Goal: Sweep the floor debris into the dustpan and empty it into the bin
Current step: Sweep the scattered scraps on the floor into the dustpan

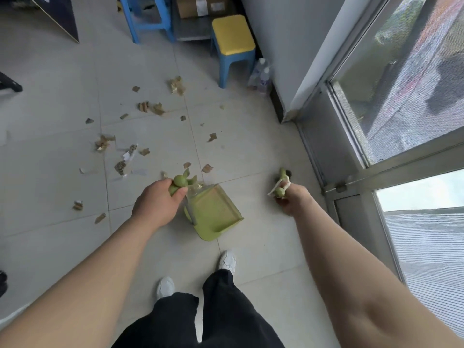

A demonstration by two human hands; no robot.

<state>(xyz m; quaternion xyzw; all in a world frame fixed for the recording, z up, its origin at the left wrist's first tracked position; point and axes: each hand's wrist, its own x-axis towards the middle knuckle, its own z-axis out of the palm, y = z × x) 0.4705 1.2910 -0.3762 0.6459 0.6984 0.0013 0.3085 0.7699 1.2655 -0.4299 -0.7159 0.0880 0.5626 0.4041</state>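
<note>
A green dustpan (218, 213) hangs just above the tiled floor in front of my feet, its long handle rising to my left hand (157, 203), which grips the handle's green top. My right hand (291, 199) holds the green top of a broom handle (282, 183) with a white cord loop; the broom's head is not visible. Brown cardboard scraps (150, 108) and white paper bits (129, 154) lie scattered over the tiles ahead and to the left. No bin is in view.
A yellow-topped blue stool (233, 46) and a blue-framed stool (148, 21) stand ahead, with boxes behind. Plastic bottles (262, 76) sit by the wall corner. A glass door frame (334, 187) runs along the right. A dark board (60, 16) leans at far left.
</note>
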